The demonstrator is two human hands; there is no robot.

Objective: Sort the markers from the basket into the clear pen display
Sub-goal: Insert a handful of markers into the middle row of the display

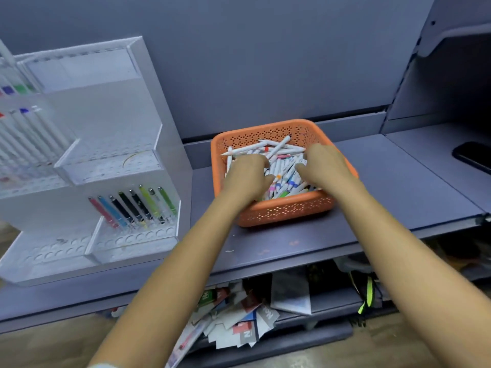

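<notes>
Fingertips of L hand (pixel 248 176) & R hand (pixel 325 166) buried in markers (pixel 277 149); can't tell grip. Both palms down in basket (pixel 287 211).

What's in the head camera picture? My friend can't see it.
A person's left hand and right hand reach into an orange basket full of white markers on a counter. Left of it stands a clear pen display holding a row of colored pens.
</notes>
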